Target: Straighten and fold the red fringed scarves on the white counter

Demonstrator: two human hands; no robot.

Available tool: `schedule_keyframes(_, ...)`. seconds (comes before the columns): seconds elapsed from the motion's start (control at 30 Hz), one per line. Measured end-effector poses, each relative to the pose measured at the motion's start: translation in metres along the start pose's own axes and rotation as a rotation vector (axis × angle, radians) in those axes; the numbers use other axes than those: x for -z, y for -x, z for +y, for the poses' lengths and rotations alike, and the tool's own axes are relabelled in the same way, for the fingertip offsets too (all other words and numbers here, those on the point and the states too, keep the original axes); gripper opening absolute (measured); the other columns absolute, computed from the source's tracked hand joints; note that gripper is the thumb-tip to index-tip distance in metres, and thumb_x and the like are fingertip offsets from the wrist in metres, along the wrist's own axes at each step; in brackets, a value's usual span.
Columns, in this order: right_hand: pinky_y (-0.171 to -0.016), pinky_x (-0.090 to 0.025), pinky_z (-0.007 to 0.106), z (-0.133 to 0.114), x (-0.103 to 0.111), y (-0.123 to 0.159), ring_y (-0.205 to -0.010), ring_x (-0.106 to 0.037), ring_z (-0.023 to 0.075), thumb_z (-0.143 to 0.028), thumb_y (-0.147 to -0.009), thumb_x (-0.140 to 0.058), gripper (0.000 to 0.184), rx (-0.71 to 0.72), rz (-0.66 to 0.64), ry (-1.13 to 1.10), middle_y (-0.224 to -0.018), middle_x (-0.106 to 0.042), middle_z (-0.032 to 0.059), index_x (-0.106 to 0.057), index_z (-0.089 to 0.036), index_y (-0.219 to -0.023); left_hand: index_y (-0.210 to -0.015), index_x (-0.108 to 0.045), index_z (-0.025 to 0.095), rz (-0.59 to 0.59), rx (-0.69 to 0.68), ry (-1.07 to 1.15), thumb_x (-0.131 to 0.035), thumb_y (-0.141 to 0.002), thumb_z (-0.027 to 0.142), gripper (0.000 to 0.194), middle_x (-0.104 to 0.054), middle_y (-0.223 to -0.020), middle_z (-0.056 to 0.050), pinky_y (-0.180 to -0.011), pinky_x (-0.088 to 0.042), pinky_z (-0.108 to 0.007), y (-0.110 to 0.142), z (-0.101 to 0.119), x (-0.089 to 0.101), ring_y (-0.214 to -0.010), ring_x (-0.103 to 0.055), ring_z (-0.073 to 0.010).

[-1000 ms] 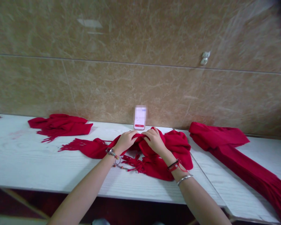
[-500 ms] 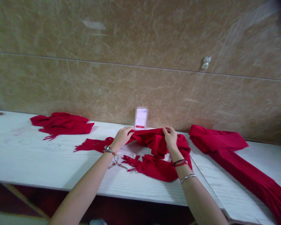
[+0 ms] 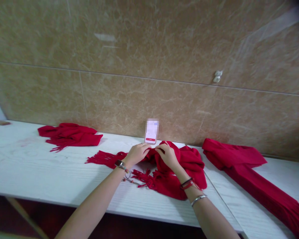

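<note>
A red fringed scarf point(image 3: 193, 162) lies bunched in loose folds on the white table, its two tasselled ends pointing left. My left hand point(image 3: 138, 155) pinches the scarf's far edge, fingers closed on the cloth. Close beside it, my right hand point(image 3: 167, 155) grips the same edge, with a fold of cloth bulging up behind the knuckles. The fingertips of both hands are only a short gap apart. Just beyond them a phone point(image 3: 151, 132) leans upright against the wall, its screen lit and partly blurred out.
Another red scarf point(image 3: 71, 135) lies crumpled at the back left. To the right, a third red scarf point(image 3: 251, 176) is folded over and trails toward the front edge. A seam divides the white table point(image 3: 52, 176). Behind it rises a brown marbled wall point(image 3: 129, 96) with a small white hook point(image 3: 217, 76).
My right hand has moved left toward my left hand, gathering the stretched edge of the scarf into a bulging fold. The view has tilted up slightly.
</note>
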State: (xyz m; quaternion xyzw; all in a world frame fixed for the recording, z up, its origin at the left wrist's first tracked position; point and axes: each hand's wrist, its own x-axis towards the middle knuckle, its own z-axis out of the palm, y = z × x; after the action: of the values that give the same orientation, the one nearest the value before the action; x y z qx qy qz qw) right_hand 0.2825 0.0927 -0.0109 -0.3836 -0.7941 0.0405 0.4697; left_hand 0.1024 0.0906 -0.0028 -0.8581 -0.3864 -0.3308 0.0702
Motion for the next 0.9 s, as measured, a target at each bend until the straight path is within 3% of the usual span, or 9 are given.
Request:
schedule_keyframes(0.17,-0.064,-0.042,0.031,0.021,0.016,-0.007,-0.066,-0.056,0.0188,-0.039,-0.075,-0.048,0.025,-0.274,0.234,-0.156,-0.069,-0.063,0.0043,-0.061,-0.018,-0.071,-0.1,-0.06,0.017,0.046,0.122,-0.094,-0.043,-0.078,0.005,0.03,-0.062,-0.099,-0.006,-0.083,-0.045,-0.03,-0.001,-0.013,0.01,-0.092,-0.057,-0.0192)
schedule_keyframes(0.33,-0.063,-0.042,0.03,0.059,0.033,-0.006,-0.065,-0.053,0.0177,-0.044,-0.069,-0.049,0.032,-0.514,0.591,-0.301,-0.067,-0.061,0.0045,-0.059,-0.014,-0.07,-0.098,-0.061,0.016,0.148,0.177,-0.01,-0.043,-0.073,0.002,0.033,-0.062,-0.098,-0.006,-0.086,-0.044,-0.032,-0.001,-0.026,0.018,-0.093,-0.057,-0.0203)
schedule_keyframes(0.43,-0.066,-0.044,0.034,0.066,0.041,-0.003,-0.067,-0.054,0.0187,-0.04,-0.071,-0.047,0.029,-0.542,0.655,-0.194,-0.071,-0.06,0.0057,-0.06,-0.014,-0.075,-0.096,-0.061,0.016,0.151,0.22,0.128,-0.047,-0.07,0.002,0.033,-0.063,-0.094,-0.005,-0.085,-0.045,-0.03,-0.002,-0.031,0.018,-0.09,-0.058,-0.0189)
schedule_keyframes(0.5,-0.073,-0.044,0.037,0.056,0.042,-0.003,-0.075,-0.055,0.0203,-0.033,-0.073,-0.047,0.026,-0.404,0.629,-0.031,-0.08,-0.06,0.008,-0.061,-0.014,-0.083,-0.095,-0.061,0.016,0.117,0.264,0.265,-0.05,-0.071,0.005,0.028,-0.065,-0.088,-0.003,-0.078,-0.046,-0.026,-0.003,-0.032,0.017,-0.084,-0.061,-0.0168)
schedule_keyframes(0.57,-0.081,-0.043,0.04,0.037,0.038,-0.004,-0.088,-0.054,0.0218,-0.027,-0.075,-0.046,0.025,-0.172,0.53,0.093,-0.092,-0.058,0.01,-0.061,-0.016,-0.092,-0.09,-0.062,0.017,0.091,0.3,0.366,-0.052,-0.074,0.011,0.019,-0.066,-0.083,-0.002,-0.073,-0.047,-0.024,-0.004,-0.03,0.017,-0.078,-0.062,-0.0156)
schedule_keyframes(0.7,-0.093,-0.038,0.041,-0.003,0.015,0.0,-0.11,-0.046,0.0218,-0.022,-0.082,-0.046,0.031,0.2,0.125,0.127,-0.116,-0.053,0.0107,-0.055,-0.022,-0.111,-0.083,-0.063,0.018,0.062,0.202,0.422,-0.05,-0.079,0.019,0.014,-0.068,-0.085,-0.002,-0.076,-0.046,-0.025,-0.004,-0.016,0.017,-0.081,-0.062,-0.016)
schedule_keyframes(0.8,-0.099,-0.033,0.045,-0.014,-0.004,0.005,-0.11,-0.048,0.0217,-0.022,-0.081,-0.048,0.035,0.266,-0.059,0.111,-0.117,-0.055,0.0097,-0.052,-0.021,-0.116,-0.083,-0.064,0.017,0.03,0.103,0.414,-0.05,-0.08,0.021,0.014,-0.068,-0.086,-0.002,-0.078,-0.046,-0.026,-0.004,-0.005,0.015,-0.081,-0.062,-0.0162)
schedule_keyframes(0.9,-0.098,-0.034,0.046,-0.009,-0.011,0.005,-0.092,-0.058,0.0198,-0.019,-0.082,-0.045,0.023,0.18,-0.052,0.054,-0.095,-0.065,0.0058,-0.06,-0.022,-0.1,-0.083,-0.063,0.018,0.028,0.087,0.365,-0.051,-0.081,0.021,0.013,-0.068,-0.084,-0.002,-0.076,-0.046,-0.026,-0.003,-0.003,0.014,-0.078,-0.062,-0.0161)
